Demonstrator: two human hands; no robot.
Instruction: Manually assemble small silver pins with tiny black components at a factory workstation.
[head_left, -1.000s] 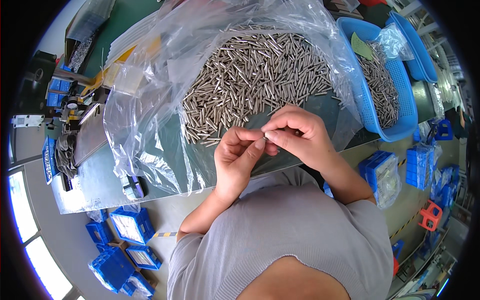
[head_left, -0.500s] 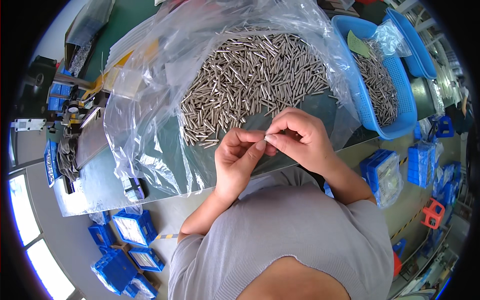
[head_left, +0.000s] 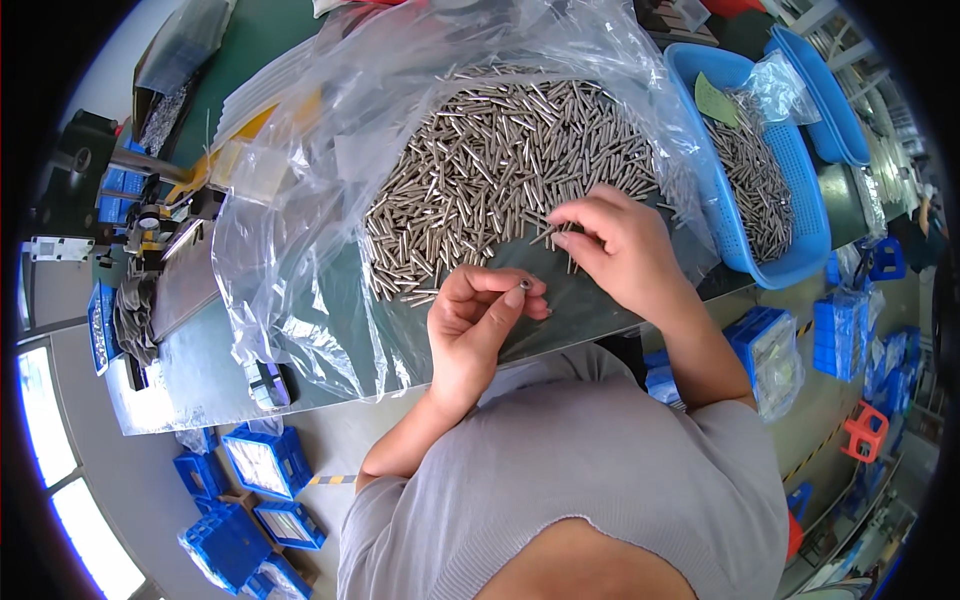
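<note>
The left hand is closed at the fingertips, its thumb and index finger pinching a small metal piece whose round end faces up, the other fingers curled beneath; the right hand, a little farther forward and apart from the left, has its thumb and index finger nearly together over the near edge of the pile, with 1 slim metal pin at their tips; whether that pin is gripped or only touched, I cannot tell; beyond both hands spreads the pile of metal pins, lying in many directions; crumpled clear plastic sheeting surrounds it on the dark green table; to the right of the pile stands a blue basket holding more pins, a green slip and a clear bag; a 2nd blue basket sits just beyond; blue crates and a red stool stand on the floor.
</note>
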